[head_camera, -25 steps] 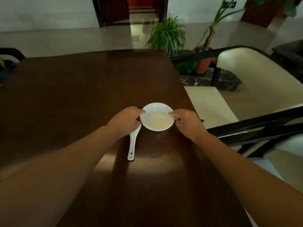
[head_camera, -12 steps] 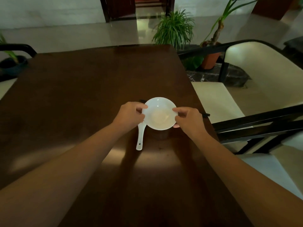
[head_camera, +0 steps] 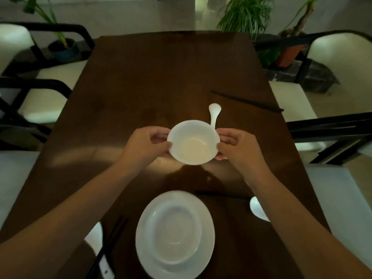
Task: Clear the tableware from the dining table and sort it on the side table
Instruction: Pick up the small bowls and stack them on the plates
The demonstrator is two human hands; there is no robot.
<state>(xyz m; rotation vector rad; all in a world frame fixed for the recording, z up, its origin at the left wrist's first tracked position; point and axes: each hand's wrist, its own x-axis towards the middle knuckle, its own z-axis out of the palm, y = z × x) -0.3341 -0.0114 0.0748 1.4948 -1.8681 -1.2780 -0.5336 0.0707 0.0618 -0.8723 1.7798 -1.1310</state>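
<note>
Indoors, cream chairs (head_camera: 332, 55) flank dark wooden table (head_camera: 161, 77).

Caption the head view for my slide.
Both hands hold a small white bowl above stacked plates on the dining table.

Dim light; cream chairs (head_camera: 340, 57) flank my dark wooden table (head_camera: 161, 77), potted plants (head_camera: 243, 15) on the pale floor (head_camera: 130, 17) beyond.

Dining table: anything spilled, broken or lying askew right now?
Nothing spilled or broken. Both the left hand and right hand hold the small bowl. The far chopsticks lie diagonally near the right edge of the dining table.
</note>
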